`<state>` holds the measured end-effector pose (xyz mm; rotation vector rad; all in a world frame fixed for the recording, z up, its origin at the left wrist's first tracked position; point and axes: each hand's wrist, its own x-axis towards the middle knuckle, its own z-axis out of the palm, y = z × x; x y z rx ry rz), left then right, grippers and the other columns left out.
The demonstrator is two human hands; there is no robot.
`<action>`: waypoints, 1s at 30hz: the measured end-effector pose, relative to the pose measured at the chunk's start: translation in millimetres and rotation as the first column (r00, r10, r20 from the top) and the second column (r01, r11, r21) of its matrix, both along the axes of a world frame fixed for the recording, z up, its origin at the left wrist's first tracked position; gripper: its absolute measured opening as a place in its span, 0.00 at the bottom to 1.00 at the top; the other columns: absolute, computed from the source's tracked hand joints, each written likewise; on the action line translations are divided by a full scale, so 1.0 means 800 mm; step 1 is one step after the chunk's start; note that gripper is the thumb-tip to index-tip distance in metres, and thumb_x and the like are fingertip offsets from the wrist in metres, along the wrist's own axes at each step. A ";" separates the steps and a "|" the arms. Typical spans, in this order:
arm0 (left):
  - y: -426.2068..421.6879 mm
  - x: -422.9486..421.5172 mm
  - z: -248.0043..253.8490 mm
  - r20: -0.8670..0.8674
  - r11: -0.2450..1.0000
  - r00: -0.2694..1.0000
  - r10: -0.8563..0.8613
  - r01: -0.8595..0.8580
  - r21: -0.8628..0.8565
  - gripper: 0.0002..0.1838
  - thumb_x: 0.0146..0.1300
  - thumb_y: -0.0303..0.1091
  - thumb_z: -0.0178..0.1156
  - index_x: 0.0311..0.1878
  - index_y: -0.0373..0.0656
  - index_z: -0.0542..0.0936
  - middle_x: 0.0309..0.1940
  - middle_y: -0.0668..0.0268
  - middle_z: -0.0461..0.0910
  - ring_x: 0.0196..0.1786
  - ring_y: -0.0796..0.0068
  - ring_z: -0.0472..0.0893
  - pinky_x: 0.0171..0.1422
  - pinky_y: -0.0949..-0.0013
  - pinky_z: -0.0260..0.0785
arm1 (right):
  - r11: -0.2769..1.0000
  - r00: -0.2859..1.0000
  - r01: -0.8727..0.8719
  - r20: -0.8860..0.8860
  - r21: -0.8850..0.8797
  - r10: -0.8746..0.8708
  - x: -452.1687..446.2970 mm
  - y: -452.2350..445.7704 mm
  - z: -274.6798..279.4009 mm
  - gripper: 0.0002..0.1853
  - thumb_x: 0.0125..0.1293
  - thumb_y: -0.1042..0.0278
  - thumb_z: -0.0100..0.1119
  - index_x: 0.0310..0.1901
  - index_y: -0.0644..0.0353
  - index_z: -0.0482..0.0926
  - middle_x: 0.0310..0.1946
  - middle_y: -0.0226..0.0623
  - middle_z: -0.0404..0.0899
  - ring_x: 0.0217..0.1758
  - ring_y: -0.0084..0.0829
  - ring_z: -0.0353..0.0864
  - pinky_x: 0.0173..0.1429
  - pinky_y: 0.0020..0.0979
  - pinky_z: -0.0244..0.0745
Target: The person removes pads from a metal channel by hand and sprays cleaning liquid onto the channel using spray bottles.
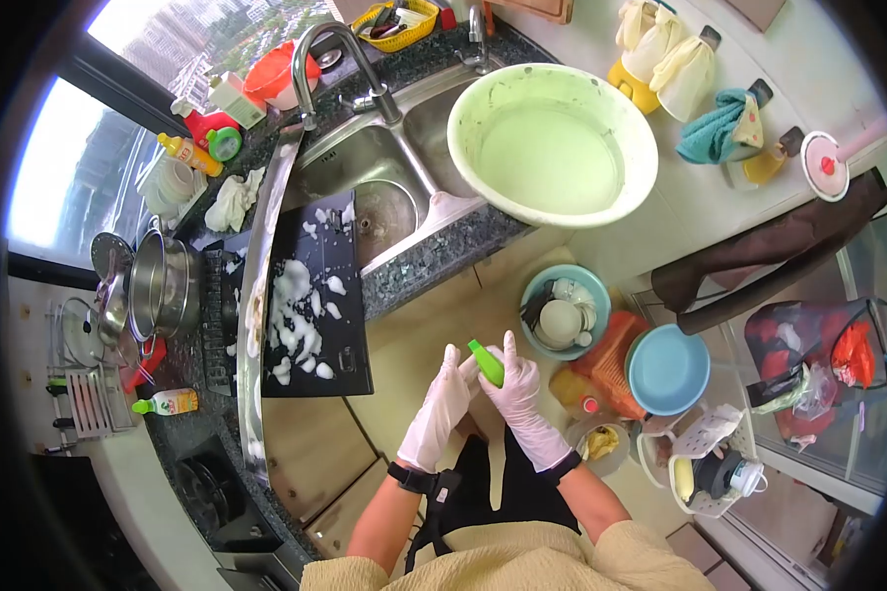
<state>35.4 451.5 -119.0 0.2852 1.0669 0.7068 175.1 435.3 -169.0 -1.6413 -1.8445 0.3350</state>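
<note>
My right hand (517,394), in a white glove, is closed on the lower part of a bright green plastic tool (485,362); its working end cannot be made out. My left hand (436,409), gloved too, is beside it with fingers stretched out, the tips close to the green tool. Whether they touch it I cannot tell. Ahead and to the left, a black panel (340,330) spotted with white foam (294,286) leans over the counter edge next to a long curved metal strip (254,345).
A steel double sink (355,158) with a faucet (340,34) lies ahead. A large pale green basin (468,167) of water covers part of it. On the floor at right stand a tub of dishes (530,291), a blue basin (670,369) and a white basket (705,438). Pots (163,281) stand left.
</note>
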 end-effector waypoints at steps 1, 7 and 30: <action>0.000 -0.002 0.012 0.001 0.998 0.998 -0.061 0.061 0.000 0.41 0.70 0.63 0.31 0.71 0.34 0.53 0.70 0.53 0.57 0.71 0.60 0.59 0.76 0.60 0.41 | 1.000 1.000 0.009 0.023 -0.021 -0.008 0.000 -0.005 0.004 0.51 0.43 0.62 0.71 0.68 0.67 0.54 0.38 0.31 0.80 0.30 0.35 0.75 0.41 0.37 0.68; -0.012 -0.011 0.011 0.001 0.989 0.993 -0.117 0.116 0.086 0.42 0.69 0.59 0.43 0.73 0.37 0.44 0.69 0.53 0.59 0.70 0.59 0.60 0.73 0.59 0.49 | 0.998 1.000 0.018 -0.008 0.056 -0.017 -0.008 -0.018 0.041 0.53 0.41 0.61 0.72 0.69 0.68 0.53 0.40 0.31 0.80 0.32 0.35 0.75 0.39 0.37 0.68; 0.027 -0.075 0.169 0.112 0.998 0.993 0.035 -0.028 -0.063 0.12 0.65 0.43 0.59 0.33 0.45 0.77 0.24 0.72 0.79 0.20 0.81 0.73 0.25 0.78 0.68 | 0.933 0.131 -0.118 -0.937 -0.339 -0.324 0.080 -0.051 0.149 0.18 0.70 0.63 0.51 0.57 0.62 0.72 0.49 0.43 0.80 0.46 0.29 0.80 0.55 0.26 0.73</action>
